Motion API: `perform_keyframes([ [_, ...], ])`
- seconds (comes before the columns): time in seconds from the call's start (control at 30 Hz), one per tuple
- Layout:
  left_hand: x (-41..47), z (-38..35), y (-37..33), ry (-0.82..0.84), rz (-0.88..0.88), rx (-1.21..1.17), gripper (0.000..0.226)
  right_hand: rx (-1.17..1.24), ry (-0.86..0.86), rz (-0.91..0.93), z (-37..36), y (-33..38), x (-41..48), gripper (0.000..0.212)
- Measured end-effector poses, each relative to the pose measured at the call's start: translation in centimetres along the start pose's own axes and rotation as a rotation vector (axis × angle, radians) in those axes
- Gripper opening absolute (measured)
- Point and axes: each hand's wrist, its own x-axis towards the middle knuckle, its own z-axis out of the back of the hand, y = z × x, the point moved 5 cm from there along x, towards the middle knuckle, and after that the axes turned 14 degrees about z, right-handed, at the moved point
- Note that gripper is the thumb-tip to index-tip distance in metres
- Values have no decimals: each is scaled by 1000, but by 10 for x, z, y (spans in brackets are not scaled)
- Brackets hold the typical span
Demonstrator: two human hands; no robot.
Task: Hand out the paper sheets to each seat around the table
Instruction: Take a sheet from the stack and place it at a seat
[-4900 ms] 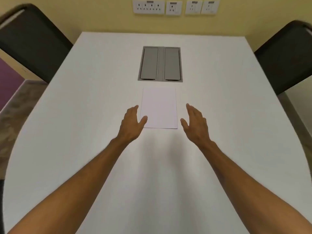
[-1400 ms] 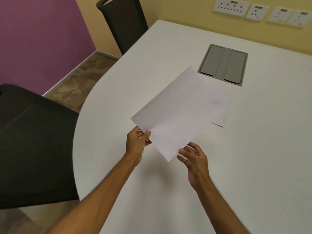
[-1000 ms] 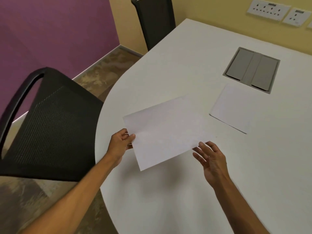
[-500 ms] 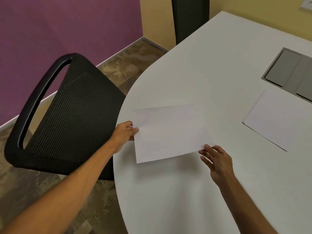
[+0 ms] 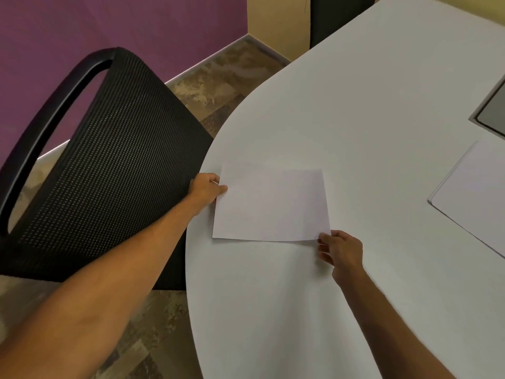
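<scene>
Setting one sheet down at the seat by the black mesh chair is, we judge, the step in hand; the sheet lies flat or very nearly flat on the white desk, just inside its curved edge, in front of that chair; our left hand pinches the sheet's left edge between thumb and fingers, and our right hand is curled at the near right corner, fingertips touching it, though we cannot tell whether it truly grips or only steadies; the rest of the stack lies well apart to the right, near a grey hatch set into the desk; we judge that the next move calls for letting go with both hands without dragging the sheet askew, then going back to the stack for another sheet and carrying it to another seat, such as the dark chair at the far end; no brand, label or writing can be read anywhere; the sheet itself looks blank.
</scene>
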Motion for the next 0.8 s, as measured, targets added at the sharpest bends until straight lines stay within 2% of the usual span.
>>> perform_keyframes([
  [0.17, 11, -2, -5, -100, -40, 91, 14, -193, -45, 82, -6, -5, 9, 11],
  [0.47, 14, -11, -13, -150, -140, 299, 14, -246, -102, 45, 1, -18, 11, 17],
  [0.6, 12, -20, -12, -151, -179, 395, 27, -305, -122, 53, 7, -19, 10, 23],
  [0.73, 6, -26, -13, -251, -343, 690, 45, -390, -132, 72, 12, -17, 11, 23],
  [0.8, 5, -27, -11, -269, -375, 747, 59, -433, -138, 77, 13, -17, 10, 23],
])
